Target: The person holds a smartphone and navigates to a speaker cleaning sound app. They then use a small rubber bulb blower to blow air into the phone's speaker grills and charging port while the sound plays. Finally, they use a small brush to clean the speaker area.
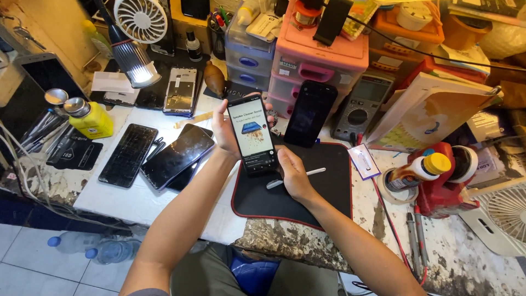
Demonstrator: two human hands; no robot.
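My left hand (226, 130) grips a black smartphone (252, 135) with a lit screen, held upright over a black work mat (320, 189) with a red edge. My right hand (291, 171) supports the phone's lower end, thumb near the bottom of the screen. A white stick-like tool (298, 177) lies on the mat just beside my right hand. A second dark phone (310, 113) leans against pink drawers (318, 71) behind.
Several dark phones and screens (176, 155) lie on the white bench at left, next to a yellow bottle (92, 119) and a lamp (131, 57). A multimeter (362, 107), a brown bottle (419, 171) and a small fan (507, 214) stand at right.
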